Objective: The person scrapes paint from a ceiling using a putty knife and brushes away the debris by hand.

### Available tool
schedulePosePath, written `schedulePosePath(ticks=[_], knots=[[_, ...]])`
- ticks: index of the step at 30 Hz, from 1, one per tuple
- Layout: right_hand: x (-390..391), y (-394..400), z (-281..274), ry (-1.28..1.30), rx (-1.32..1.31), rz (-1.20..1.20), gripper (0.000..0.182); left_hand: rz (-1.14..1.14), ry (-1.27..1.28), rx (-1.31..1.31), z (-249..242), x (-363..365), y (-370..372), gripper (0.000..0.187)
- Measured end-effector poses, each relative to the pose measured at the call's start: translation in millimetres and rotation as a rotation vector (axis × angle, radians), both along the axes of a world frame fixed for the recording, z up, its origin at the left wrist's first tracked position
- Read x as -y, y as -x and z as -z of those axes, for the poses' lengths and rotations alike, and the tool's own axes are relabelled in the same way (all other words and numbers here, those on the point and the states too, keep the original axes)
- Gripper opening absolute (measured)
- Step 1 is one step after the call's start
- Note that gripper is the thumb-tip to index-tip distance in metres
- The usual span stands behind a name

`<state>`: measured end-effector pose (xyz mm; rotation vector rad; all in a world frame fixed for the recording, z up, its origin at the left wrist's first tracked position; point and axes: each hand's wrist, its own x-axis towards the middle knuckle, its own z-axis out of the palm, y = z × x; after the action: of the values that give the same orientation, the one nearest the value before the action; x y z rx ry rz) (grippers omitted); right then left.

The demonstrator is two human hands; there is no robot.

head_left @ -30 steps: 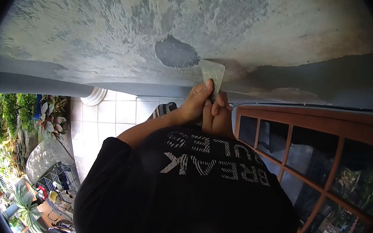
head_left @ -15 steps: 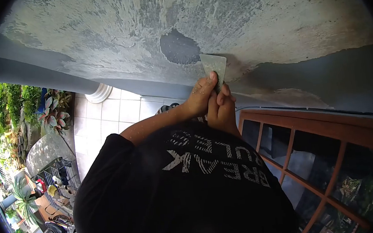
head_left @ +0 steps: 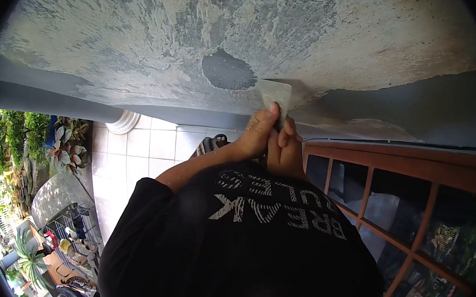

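A putty knife [head_left: 276,92] with a flat, wide, dusty blade rests its edge against the rough wall [head_left: 307,38], beside a dark grey bare patch [head_left: 228,70]. My left hand [head_left: 257,131] is closed on it, thumb pressed along the blade's lower part. Right beside it, my right hand [head_left: 287,150] is also closed around the lower end of the tool, with its fingers curled. The handle is mostly hidden by both hands. Pale specks of dust cling to my left forearm. Peeled paint edges show to the right of the blade.
A brown-framed window [head_left: 404,207] stands at the right, close to my right arm. White floor tiles [head_left: 129,153] lie at the left, with a round column [head_left: 61,99] above them. Plants [head_left: 66,150], a wire rack [head_left: 74,233] and a motorcycle [head_left: 83,295] are farther left.
The view has shifted a little, so wall and hands sit slightly lower in it. The putty knife stays by the dark patch, and both hands keep their hold.
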<state>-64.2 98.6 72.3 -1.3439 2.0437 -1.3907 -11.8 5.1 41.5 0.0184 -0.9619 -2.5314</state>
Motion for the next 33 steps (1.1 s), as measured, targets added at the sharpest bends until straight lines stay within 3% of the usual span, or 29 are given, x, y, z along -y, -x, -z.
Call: schedulePosePath(ticks=[1,3,6,8,9,12,14,16,19,25,27,32,33], knots=[[-5.0,-6.0,2.0,0.023,0.111,0.057,0.036,0.041,0.026,0.032,-0.2,-1.3,2.3,0.057],[1.8,-3.2,-3.0,-0.025,-0.020,0.007,0.037,0.072,0.030,0.043,1.9,-1.6,3.7,0.057],[29.1,3.0,-13.5,-0.017,-0.032,-0.112,0.027,-0.211,-0.266,-0.086,-0.1,5.9,-3.1,0.056],[39.7,-1.0,-14.9,-0.007,0.036,-0.158,0.009,-0.206,-0.172,-0.107,1.5,12.7,-8.8,0.057],[35.8,0.1,-6.2,0.046,0.027,-0.171,0.024,-0.188,-0.098,-0.117,2.6,12.8,-8.4,0.057],[9.0,-2.6,7.2,0.005,0.126,-0.019,0.014,-0.014,0.007,0.000,2.5,8.4,-8.6,0.055],[1.9,1.8,0.6,-0.063,-0.323,-0.008,0.006,0.092,0.063,0.096,4.3,7.8,-5.4,0.054],[4.9,1.9,-3.9,-0.076,0.244,-0.039,0.004,0.090,0.077,0.118,-3.3,10.5,-7.5,0.054],[8.6,-7.0,4.4,0.048,0.168,0.028,0.003,0.087,0.083,0.175,-5.3,12.3,-10.0,0.054],[11.8,-7.4,-26.2,-0.206,-0.220,0.095,0.005,0.089,0.024,0.043,-2.7,12.5,-3.7,0.057],[13.7,1.8,-11.7,-0.220,-0.494,0.002,0.008,0.054,0.027,0.040,0.6,12.4,-2.4,0.058],[5.5,0.3,-10.2,-0.012,0.027,-0.006,0.019,0.055,0.020,0.067,-4.1,3.5,-2.9,0.058],[6.2,-1.8,-12.9,-0.029,0.000,0.018,0.019,0.062,0.036,0.098,-4.6,3.6,-3.6,0.058]])
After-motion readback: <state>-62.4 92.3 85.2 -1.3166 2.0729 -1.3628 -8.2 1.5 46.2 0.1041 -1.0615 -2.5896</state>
